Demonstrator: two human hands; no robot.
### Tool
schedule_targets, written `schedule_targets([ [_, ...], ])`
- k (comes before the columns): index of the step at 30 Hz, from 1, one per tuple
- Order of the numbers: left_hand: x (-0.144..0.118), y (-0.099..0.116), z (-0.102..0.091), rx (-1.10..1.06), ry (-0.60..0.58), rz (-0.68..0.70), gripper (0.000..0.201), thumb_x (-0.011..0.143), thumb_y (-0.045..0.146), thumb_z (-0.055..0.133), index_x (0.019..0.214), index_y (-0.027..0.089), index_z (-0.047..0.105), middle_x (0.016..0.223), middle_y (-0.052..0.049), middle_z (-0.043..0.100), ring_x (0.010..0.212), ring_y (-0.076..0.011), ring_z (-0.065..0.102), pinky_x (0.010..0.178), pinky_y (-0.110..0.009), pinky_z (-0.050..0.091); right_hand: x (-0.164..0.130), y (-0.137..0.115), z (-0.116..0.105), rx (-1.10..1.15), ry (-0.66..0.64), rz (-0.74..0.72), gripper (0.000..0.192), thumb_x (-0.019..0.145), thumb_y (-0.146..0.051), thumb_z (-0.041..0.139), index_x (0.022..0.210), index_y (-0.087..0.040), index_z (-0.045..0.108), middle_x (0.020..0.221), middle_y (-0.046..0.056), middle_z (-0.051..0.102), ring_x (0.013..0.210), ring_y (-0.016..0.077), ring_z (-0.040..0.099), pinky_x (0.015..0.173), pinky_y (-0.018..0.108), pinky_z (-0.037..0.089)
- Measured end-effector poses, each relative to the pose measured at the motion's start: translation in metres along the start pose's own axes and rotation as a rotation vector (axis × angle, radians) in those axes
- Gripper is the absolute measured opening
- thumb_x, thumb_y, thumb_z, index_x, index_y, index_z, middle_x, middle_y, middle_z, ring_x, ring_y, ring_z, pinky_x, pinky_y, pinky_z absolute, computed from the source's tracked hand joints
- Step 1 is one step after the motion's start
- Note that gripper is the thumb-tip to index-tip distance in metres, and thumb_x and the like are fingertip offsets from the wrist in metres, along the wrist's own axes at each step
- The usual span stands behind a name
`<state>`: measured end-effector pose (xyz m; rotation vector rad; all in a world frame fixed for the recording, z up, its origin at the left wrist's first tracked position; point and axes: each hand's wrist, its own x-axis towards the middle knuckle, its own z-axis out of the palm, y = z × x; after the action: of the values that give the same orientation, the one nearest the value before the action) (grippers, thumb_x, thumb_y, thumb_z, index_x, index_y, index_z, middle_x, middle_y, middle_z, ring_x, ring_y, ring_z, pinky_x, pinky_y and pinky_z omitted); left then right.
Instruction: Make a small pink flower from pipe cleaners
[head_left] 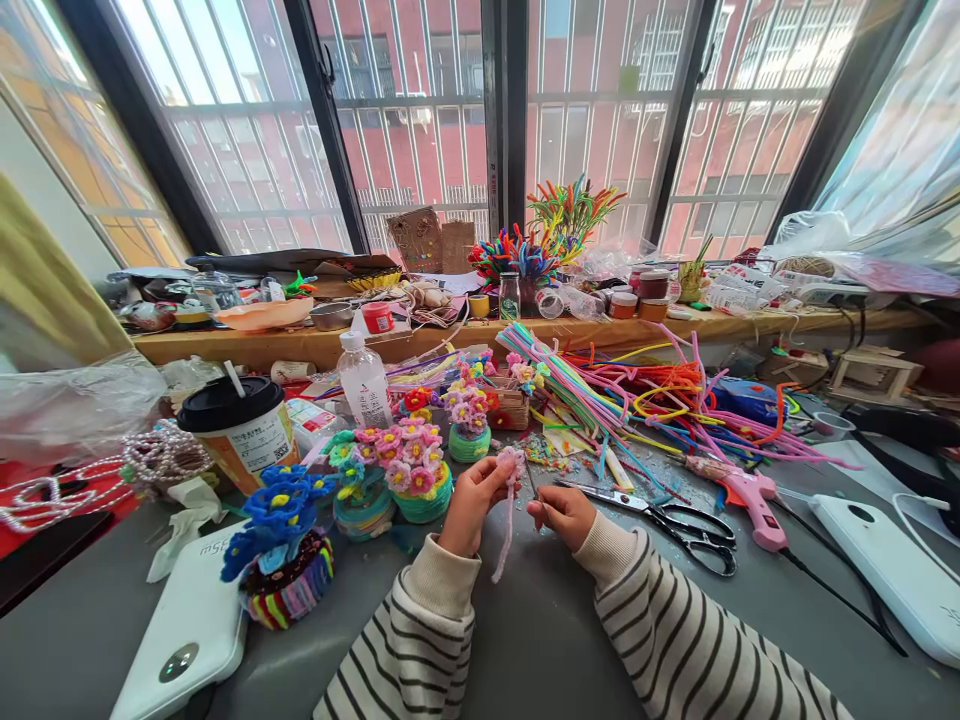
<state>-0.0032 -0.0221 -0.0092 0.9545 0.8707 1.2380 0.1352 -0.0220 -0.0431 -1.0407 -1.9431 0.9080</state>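
Note:
Near the middle of the table my left hand point(478, 500) is closed, pinching a pale pink fuzzy pipe cleaner point(506, 535). Its top is curled into a small looped shape at my fingertips, and the loose tail hangs down. Just right of it, my right hand point(568, 515) is closed on a thin dark rod point(532, 482) that slants up towards the pink loops. I cannot make out whether the rod touches them. Black-handled scissors point(686, 525) lie beside my right hand. Pots of pipe cleaner flowers point(414, 460) stand left of my left hand.
A pink glue gun point(750, 500) and a white power bank point(889, 570) lie at right. Loose pipe cleaners point(570, 385) spread behind my hands. At left are a lidded cup point(244, 430), a bottle point(363, 385), a blue flower pot point(285, 560) and another white device point(187, 620).

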Motion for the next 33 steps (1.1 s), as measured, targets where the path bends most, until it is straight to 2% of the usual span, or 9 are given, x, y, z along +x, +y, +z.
schedule_targets([
  [4, 0.0, 0.001, 0.0, -0.003, 0.03, 0.003, 0.018, 0.056, 0.024, 0.062, 0.071, 0.014, 0.058, 0.064, 0.002, 0.055, 0.055, -0.0053, 0.048, 0.055, -0.017, 0.039, 0.002, 0.005, -0.003, 0.063, 0.015, 0.036, 0.045, 0.066, -0.055, 0.037, 0.042, -0.017, 0.033, 0.039, -0.003, 0.042, 0.039, 0.0065, 0.035, 0.041, 0.019, 0.028],
  [10, 0.001, 0.001, -0.002, -0.018, 0.018, 0.033, 0.017, 0.058, 0.022, 0.061, 0.072, 0.015, 0.056, 0.064, 0.003, 0.056, 0.054, -0.0051, 0.047, 0.052, -0.016, 0.038, -0.001, 0.001, -0.014, 0.004, -0.095, 0.0, 0.049, 0.067, -0.058, 0.032, 0.045, -0.015, 0.045, 0.041, -0.002, 0.042, 0.039, 0.0062, 0.033, 0.038, 0.019, 0.023],
  [18, 0.002, -0.001, -0.003, 0.005, -0.021, 0.059, 0.013, 0.06, 0.023, 0.059, 0.069, 0.013, 0.057, 0.06, 0.003, 0.052, 0.051, -0.0039, 0.043, 0.049, -0.016, 0.035, -0.002, 0.002, -0.022, 0.033, -0.253, -0.005, 0.053, 0.065, -0.061, 0.032, 0.047, -0.013, 0.047, 0.042, -0.003, 0.039, 0.039, 0.005, 0.032, 0.037, 0.018, 0.022],
  [23, 0.003, -0.003, -0.006, 0.003, -0.007, 0.059, 0.015, 0.059, 0.023, 0.06, 0.07, 0.013, 0.057, 0.061, 0.002, 0.053, 0.052, -0.0041, 0.043, 0.049, -0.016, 0.035, 0.0, 0.005, -0.022, 0.03, -0.227, 0.022, 0.049, 0.063, -0.059, 0.038, 0.044, -0.014, 0.043, 0.038, -0.005, 0.032, 0.036, 0.0037, 0.028, 0.035, 0.017, 0.019],
  [27, 0.005, -0.006, -0.008, 0.008, 0.005, 0.069, 0.017, 0.059, 0.024, 0.059, 0.072, 0.014, 0.056, 0.062, 0.002, 0.053, 0.051, -0.0039, 0.043, 0.049, -0.016, 0.034, 0.001, 0.006, -0.023, 0.028, -0.189, 0.033, 0.05, 0.061, -0.059, 0.039, 0.041, -0.014, 0.041, 0.038, -0.005, 0.033, 0.036, 0.0036, 0.029, 0.037, 0.018, 0.02],
  [33, 0.005, -0.006, -0.008, 0.033, -0.02, 0.064, 0.018, 0.06, 0.024, 0.059, 0.075, 0.014, 0.057, 0.065, 0.001, 0.055, 0.053, -0.0045, 0.045, 0.051, -0.016, 0.035, 0.001, 0.001, -0.022, 0.172, -0.275, 0.067, 0.052, 0.058, -0.064, 0.037, 0.044, -0.014, 0.042, 0.036, -0.006, 0.031, 0.034, 0.0032, 0.025, 0.034, 0.018, 0.017],
])
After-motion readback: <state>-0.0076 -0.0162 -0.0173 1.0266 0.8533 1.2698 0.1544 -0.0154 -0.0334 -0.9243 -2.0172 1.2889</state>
